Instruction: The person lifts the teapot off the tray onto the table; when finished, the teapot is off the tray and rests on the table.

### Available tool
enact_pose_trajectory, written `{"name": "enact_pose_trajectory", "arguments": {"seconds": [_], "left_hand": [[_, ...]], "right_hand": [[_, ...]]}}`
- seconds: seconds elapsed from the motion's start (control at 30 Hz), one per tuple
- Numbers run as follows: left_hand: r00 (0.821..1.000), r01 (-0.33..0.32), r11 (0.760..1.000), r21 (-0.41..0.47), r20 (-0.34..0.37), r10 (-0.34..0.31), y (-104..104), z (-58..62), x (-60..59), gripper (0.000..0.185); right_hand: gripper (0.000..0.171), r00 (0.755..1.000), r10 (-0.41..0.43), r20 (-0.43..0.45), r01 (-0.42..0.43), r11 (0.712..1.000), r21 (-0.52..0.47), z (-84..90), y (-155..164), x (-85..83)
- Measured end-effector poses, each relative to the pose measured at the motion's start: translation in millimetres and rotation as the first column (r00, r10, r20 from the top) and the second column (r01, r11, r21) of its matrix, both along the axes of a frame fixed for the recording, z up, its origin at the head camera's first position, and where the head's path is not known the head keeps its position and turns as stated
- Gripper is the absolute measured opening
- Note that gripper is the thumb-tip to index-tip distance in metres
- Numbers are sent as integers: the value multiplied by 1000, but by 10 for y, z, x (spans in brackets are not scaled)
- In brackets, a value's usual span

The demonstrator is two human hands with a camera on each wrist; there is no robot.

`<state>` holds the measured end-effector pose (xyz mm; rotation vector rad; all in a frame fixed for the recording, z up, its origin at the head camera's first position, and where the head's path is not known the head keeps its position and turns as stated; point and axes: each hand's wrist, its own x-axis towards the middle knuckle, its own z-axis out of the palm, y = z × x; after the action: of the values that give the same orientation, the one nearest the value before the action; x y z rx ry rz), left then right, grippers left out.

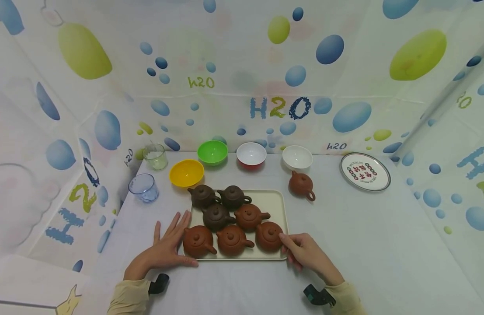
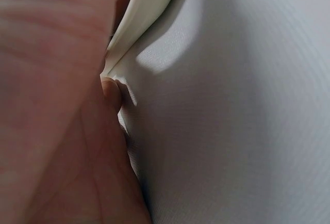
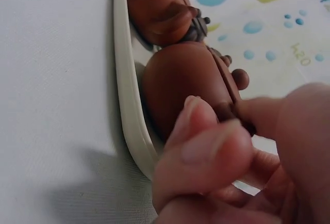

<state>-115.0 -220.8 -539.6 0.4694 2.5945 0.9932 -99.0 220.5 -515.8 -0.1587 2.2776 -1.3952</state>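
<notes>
A cream tray [image 1: 276,205] carries several small clay teapots, dark brown at the back and reddish brown in front. My left hand [image 1: 168,247] lies flat on the white table with straight fingers along the tray's left front corner. In the left wrist view its thumb [image 2: 111,92] touches the tray's rim [image 2: 139,22]. My right hand [image 1: 296,250] curls its fingers round the tray's right front corner. The thumb reaches a reddish teapot [image 1: 269,236], seen close in the right wrist view as the same teapot [image 3: 180,84] behind the rim [image 3: 126,95], with the hand [image 3: 221,157] in front.
One more reddish teapot [image 1: 302,184] stands on the table right of the tray. Behind are yellow [image 1: 186,172], green [image 1: 212,152], red [image 1: 251,155] and white [image 1: 297,157] bowls. Two glass cups [image 1: 144,187] stand at the left, and a patterned plate [image 1: 365,171] far right. Printed walls enclose the table.
</notes>
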Motion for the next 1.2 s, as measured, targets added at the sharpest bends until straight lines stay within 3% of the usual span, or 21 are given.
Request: {"name": "enact_pose_trajectory", "arguments": {"seconds": [0.43,0.7,0.8,0.97,1.2], "left_hand": [[1000,-2,999,-34,-4,2,-5,-98,-22,144],[1000,9,1000,26,0,-9,23,-1,14,140],[1000,12,1000,29,-12,-11,13,-57,6,141],[1000,1,1000,-30,2,-1,10,-118,-26,142],[1000,-6,998,-59,8,7,-13,-121,-37,145]], "right_hand": [[52,999,-10,51,16,993,-118,-24,85,57],[53,998,-57,36,62,989,-137,40,174,259],[53,993,-102,65,110,985,-132,50,250,354],[56,946,-280,161,297,950,-93,56,431,528],[52,870,-472,144,487,868,-93,35,741,630]]}}
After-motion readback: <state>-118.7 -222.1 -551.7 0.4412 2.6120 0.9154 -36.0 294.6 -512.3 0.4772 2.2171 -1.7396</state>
